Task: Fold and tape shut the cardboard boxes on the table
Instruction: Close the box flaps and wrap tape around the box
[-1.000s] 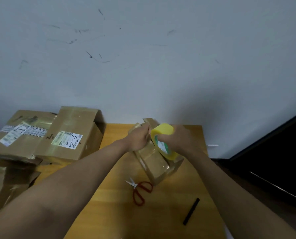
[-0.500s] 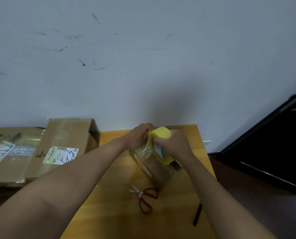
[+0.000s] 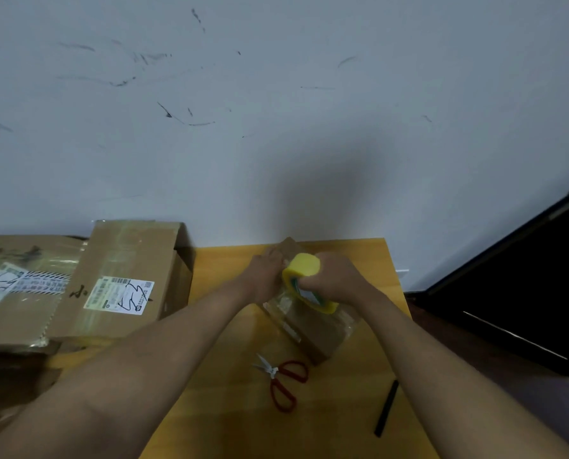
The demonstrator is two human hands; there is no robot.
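Small cardboard box (image 3: 313,332) sits on the desk (image 3: 230,409), directly under and just below both hands. Right hand (image 3: 334,279) is wrapped around the yellow tape roll (image 3: 304,281), fingers closed on it, roll pressed against the box top. Left hand (image 3: 266,276) is right beside the roll on its left, fingers curled down onto the box's far top edge; looks like pinning the tape end or a flap, but what sits under the fingers can't be told. Shiny clear tape already shows across the box face nearest the camera, so this box looks partly taped, strip not yet cut from the roll.

Red scissors (image 3: 284,380) lie on the desk just on the near side of the box, below the hands, untouched. A black pen-like stick (image 3: 386,408) lies near the right forearm, further toward the camera.

Well to the left of the left hand: two larger boxes, one with a white label (image 3: 124,276) and another behind it (image 3: 21,286), flaps down with glossy tape on them, likely done. More cardboard at the lower left edge, state unclear.

Judgement: mid-task, current box in the taping step; cutting the strip and pressing it flat are left.
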